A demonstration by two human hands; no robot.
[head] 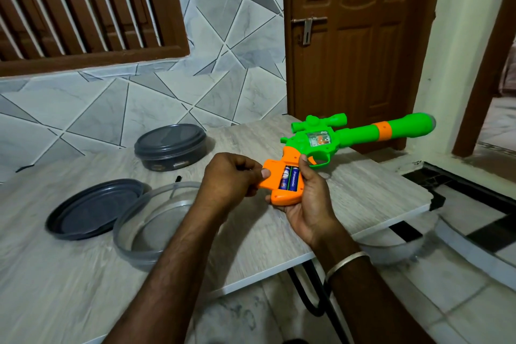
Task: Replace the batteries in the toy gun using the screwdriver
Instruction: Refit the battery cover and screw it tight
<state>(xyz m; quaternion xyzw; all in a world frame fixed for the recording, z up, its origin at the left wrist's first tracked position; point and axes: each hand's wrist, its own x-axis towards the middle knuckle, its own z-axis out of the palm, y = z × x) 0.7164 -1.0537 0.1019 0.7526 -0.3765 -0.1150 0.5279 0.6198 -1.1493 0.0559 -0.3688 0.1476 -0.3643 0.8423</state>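
Note:
A green toy gun (360, 134) with an orange grip (282, 173) is held above the table's right part, barrel pointing right. Its battery compartment is open and shows two blue batteries (290, 178) side by side. My right hand (310, 198) cups the grip from below, thumb up by the trigger guard. My left hand (231, 179) grips the grip's left side, and its thumb presses on an orange cover piece (268, 165) next to the batteries. A small black thing, perhaps the screwdriver's end (178, 177), lies on the table behind the clear tub.
On the grey wood-grain table (69, 288) stand a closed dark round container (170, 146), a loose dark lid (93, 208) and an open clear round tub (150, 225). The table's right edge drops to a tiled floor. A brown door (357, 36) and a tiled wall stand behind.

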